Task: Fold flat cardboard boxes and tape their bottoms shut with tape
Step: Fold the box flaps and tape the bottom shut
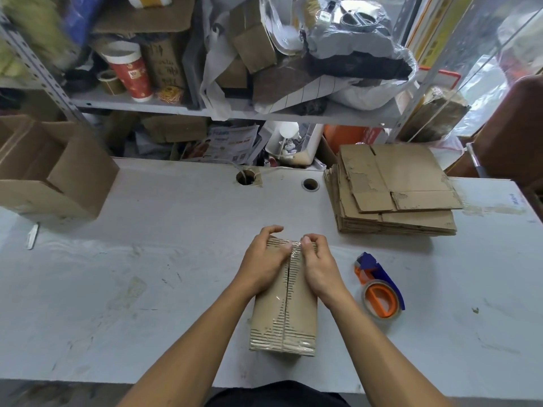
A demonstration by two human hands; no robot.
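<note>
While both hands work at its far end, the folded box (284, 306) stands bottom-up at the near middle of the table (147, 259), seam running near to far. Left hand (266, 257) and right hand (316, 261) curl over the far edge, thumbs pressing clear tape down at the seam — fingers bent round the cardboard, holding it.

Handling, judged: light, hollow, stiff along its walls but soft at the flaps; the outer paper is torn, fluting exposed, so tape may grip poorly there. Best held by the side walls or far corners, not the flap centre — it would cave.

Surface: pale, scuffed, smooth. Tape dispenser (380, 289) lies just right of the box; flat box stack (393, 189) far right; an open carton (50, 168) far left. Cluttered shelves behind.
</note>
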